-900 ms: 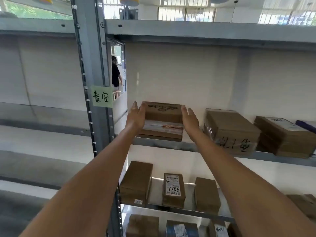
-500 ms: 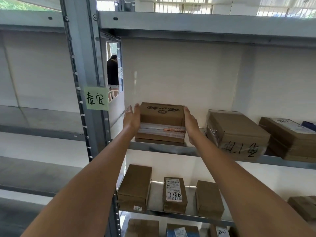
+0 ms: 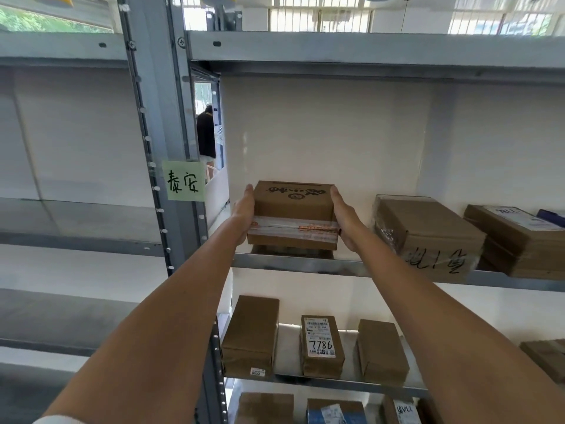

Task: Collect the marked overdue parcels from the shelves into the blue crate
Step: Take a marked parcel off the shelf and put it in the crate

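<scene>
A brown cardboard parcel (image 3: pixel 293 209) with a band of clear tape and a printed top is at the front of the middle shelf (image 3: pixel 360 267). My left hand (image 3: pixel 244 214) presses flat on its left side and my right hand (image 3: pixel 344 218) on its right side, fingers straight along the box. A dark reflection shows under the parcel; I cannot tell whether it is off the shelf. The blue crate is not in view.
To the right on the same shelf stand a taped box with black writing (image 3: pixel 428 237) and a stacked labelled box (image 3: pixel 516 240). The shelf below holds three small parcels, one labelled 7786 (image 3: pixel 321 345). A steel upright with a green note (image 3: pixel 183 181) stands left. A person (image 3: pixel 206 136) is behind.
Both hands have slid a little further along the parcel's sides. The parcel has hardly shifted on the shelf.
</scene>
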A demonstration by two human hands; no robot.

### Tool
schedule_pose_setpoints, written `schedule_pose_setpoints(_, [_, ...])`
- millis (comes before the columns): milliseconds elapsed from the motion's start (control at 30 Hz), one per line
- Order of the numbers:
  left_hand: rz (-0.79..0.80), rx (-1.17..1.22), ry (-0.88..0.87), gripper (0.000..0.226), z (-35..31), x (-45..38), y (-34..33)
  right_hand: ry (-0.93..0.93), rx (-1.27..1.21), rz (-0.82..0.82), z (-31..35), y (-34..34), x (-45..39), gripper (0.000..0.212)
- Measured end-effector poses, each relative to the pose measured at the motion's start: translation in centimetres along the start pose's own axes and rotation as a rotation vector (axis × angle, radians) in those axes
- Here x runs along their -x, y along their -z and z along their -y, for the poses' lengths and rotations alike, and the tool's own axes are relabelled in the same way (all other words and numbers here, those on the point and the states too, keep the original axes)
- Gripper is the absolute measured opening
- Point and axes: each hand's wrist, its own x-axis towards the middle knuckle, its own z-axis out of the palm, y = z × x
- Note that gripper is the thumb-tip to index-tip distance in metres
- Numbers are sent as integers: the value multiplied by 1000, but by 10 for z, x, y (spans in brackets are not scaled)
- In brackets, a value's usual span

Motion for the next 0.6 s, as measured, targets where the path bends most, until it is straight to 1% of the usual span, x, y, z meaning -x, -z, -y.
schedule_pose_setpoints(167, [-10,-8,-38,54,-9,2,3,38,-27,-24,7,0,4,64])
schedule_pose_setpoints(333, [-26,19,-71,31,-11,1,5,75,-37,-41,11,0,8,66])
schedule_pose_setpoints(400, [-12,21,-75,22,-10,3,6,75,-52,-40,11,0,9,76])
schedule_pose_setpoints(467, [3,28,-76,21,-10,4,8,81,-73,-60,12,2,5,91])
schedule_pose_setpoints(500, [13,36,-80,24,-10,3,9,86,-75,-73,14,2,6,89])
schedule_pose_setpoints(533, [19,61,-82,30,-10,2,11,96,-73,-85,16,3,8,78])
schedule_pose_setpoints(600, [15,128,-85,55,-10,-1,15,122,-80,-84,17,5,7,51])
